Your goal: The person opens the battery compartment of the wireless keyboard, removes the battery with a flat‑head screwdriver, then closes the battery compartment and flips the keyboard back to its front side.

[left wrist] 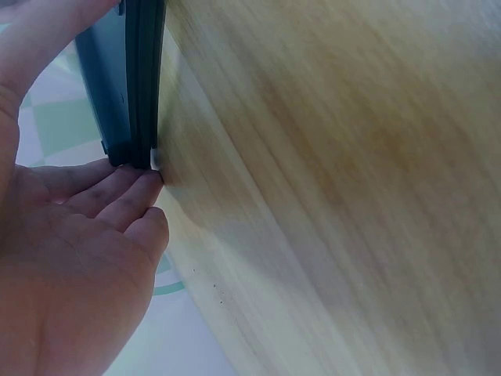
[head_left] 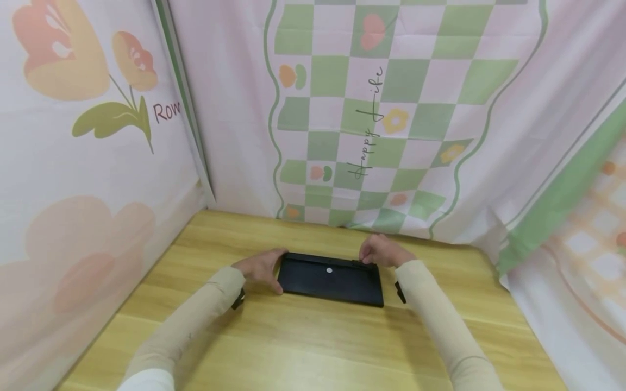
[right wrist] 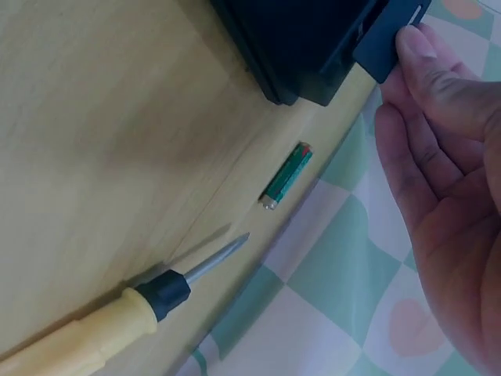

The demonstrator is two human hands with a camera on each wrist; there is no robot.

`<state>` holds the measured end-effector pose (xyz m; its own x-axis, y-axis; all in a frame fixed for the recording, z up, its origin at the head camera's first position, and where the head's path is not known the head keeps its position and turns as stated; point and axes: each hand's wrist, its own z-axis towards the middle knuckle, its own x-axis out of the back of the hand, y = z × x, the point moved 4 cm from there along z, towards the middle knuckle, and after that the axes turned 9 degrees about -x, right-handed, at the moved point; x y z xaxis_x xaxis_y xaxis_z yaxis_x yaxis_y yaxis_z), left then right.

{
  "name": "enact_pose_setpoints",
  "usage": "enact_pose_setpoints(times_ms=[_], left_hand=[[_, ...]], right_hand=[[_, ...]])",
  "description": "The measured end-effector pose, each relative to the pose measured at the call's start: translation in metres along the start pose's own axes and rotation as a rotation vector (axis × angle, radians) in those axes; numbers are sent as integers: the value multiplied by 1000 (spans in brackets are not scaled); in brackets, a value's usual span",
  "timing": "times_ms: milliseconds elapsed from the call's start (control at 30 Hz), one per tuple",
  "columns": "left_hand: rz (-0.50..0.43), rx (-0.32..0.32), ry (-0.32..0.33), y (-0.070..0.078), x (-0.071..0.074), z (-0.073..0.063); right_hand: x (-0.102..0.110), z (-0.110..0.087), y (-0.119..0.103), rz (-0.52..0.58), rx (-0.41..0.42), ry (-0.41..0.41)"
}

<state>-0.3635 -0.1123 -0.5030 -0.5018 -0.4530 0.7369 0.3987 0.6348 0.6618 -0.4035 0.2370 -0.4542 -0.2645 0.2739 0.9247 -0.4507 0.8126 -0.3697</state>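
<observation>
A flat black keyboard (head_left: 327, 285), apparently face down, lies on the table with a raised strip along its far edge and a white round sticker. My left hand (head_left: 260, 270) grips its left end, thumb at the near edge and fingers at the far edge; in the left wrist view the fingertips (left wrist: 145, 184) touch the keyboard's end. Over the far right part, my right hand (head_left: 385, 251) pinches a small black battery cover (right wrist: 383, 51) between thumb and fingers. The cover is tilted against the raised strip; whether it is fully loose I cannot tell.
In the right wrist view, a green battery (right wrist: 287, 174) and a yellow-handled screwdriver (right wrist: 117, 325) lie on the wooden table (head_left: 293, 347) beside the keyboard. Patterned curtains (head_left: 367, 119) hang behind the far edge and along both sides.
</observation>
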Motion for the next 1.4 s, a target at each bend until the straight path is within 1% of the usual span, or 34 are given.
enact_pose_setpoints(times_ms=[100,200,367,533,633,767,967,1167,1400], left_hand=[[-17,6,2,-1,-1,0],[-26,8,10,-1,-1,0],[-14,2,12,-1,-1,1],[-27,5,3,-1,-2,1],[-14,2,-2,0,-1,1],[6,-4,-5,0,-1,1],[-9,1,-5,-2,-3,1],[-5,13,-3,-1,-2,1],[-15,16,-17,-1,-1,2]], right_hand=[[-1,1,-1,-12,15,3],[-1,1,-1,-16,13,-3],[-2,2,0,-18,-10,-20],[-2,1,1,-16,-3,-22],[-3,1,1,-19,2,-14],[-3,0,-1,-44,46,-6],[-5,-4,-3,-106,111,23],[-12,-13,-7,-176,188,104],[-22,-20,-10,-264,250,180]])
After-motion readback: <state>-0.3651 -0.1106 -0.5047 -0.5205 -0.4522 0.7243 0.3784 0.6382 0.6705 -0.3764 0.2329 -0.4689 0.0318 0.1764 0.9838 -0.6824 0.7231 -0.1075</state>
